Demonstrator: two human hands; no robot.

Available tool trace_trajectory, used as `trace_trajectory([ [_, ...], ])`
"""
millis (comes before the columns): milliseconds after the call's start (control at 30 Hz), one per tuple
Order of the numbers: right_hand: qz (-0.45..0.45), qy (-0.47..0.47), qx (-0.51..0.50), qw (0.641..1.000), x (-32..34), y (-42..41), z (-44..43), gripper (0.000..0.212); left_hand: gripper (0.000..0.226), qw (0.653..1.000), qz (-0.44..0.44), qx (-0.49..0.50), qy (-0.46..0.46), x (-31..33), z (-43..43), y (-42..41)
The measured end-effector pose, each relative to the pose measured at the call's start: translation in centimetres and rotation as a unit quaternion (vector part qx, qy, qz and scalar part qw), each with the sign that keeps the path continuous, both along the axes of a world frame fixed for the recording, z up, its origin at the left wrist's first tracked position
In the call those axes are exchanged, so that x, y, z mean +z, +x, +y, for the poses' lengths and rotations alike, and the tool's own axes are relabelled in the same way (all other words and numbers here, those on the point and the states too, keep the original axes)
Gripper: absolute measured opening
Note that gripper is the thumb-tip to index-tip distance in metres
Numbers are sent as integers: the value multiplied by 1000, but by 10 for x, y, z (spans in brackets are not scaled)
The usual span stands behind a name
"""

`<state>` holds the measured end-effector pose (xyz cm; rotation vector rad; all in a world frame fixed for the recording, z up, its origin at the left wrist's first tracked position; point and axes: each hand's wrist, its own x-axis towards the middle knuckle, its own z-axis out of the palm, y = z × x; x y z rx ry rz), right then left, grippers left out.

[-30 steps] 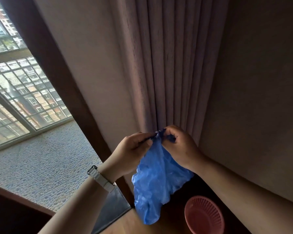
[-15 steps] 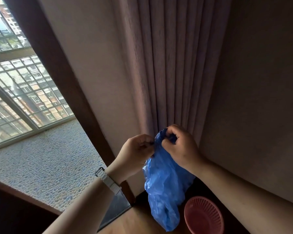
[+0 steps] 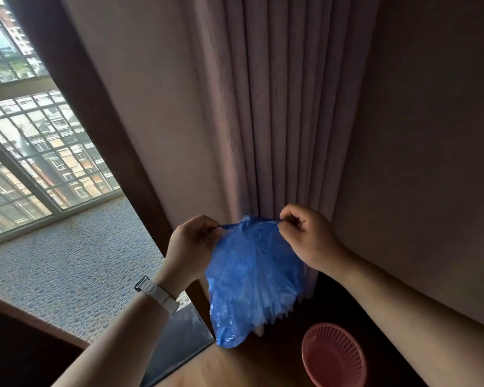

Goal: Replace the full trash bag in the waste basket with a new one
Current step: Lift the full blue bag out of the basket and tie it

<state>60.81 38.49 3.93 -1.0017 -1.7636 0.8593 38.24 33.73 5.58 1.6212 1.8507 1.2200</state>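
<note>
Crumpled blue plastic trash bag (image 3: 252,277) held in air before pleated mauve curtain (image 3: 285,107), top edge stretched between both hands. Left hand (image 3: 190,247) fingers pinched shut on left corner strand; right hand (image 3: 308,236) fingers pinched shut on right corner. Round pink mesh plastic waste basket (image 3: 334,357) below on dark floor, nothing visible inside, apart from bag. Versus 0.5 s ago: hands pulled apart, bag mouth spread wider. White strap watch (image 3: 158,294) on left wrist. Barred window (image 3: 34,152) left, pebble-textured sill beneath.
</note>
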Motion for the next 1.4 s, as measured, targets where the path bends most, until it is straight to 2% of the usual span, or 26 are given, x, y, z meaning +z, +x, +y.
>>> trace_trajectory([
  [133, -28, -14, -37, 999, -8, 3, 2, 19, 24, 999, 12, 38, -21, -11, -3, -21],
  [300, -79, -14, -108, 991, -26, 3, 5, 21, 31, 993, 87, 60, -47, -21, -13, -54],
  [433, -95, -50, -161, 981, -46, 2, 7, 21, 25, 991, 86, 79, -71, -31, -21, -86],
  [567, -78, -66, -169, 980, -54, -13, 4, 20, 25, 992, 47, 87, -73, -35, -28, -96],
  [733, -23, -57, -88, 994, -37, -47, -6, 20, 15, 998, -64, 22, -18, -25, -31, -97],
  [867, -1, -43, -14, 999, -14, -87, -19, 5, 15, 985, -170, -41, 9, -16, -28, -86],
  [1000, -1, -77, 48, 996, 4, -127, -29, 3, 20, 978, -200, -52, 24, -14, -29, -71],
  [1100, 23, -97, 72, 992, 14, -144, -29, 15, 18, 979, -191, -49, 52, -11, -32, -62],
  [1167, 45, -109, 81, 990, 19, -149, -28, 18, 16, 973, -218, -39, 56, -12, -33, -64],
  [1233, 63, -115, 95, 987, 22, -149, -27, 19, 13, 969, -239, -41, 49, -12, -34, -67],
  [1400, 83, -143, 148, 975, 34, -142, -23, 11, 17, 973, -228, -24, 34, -3, -40, -57],
])
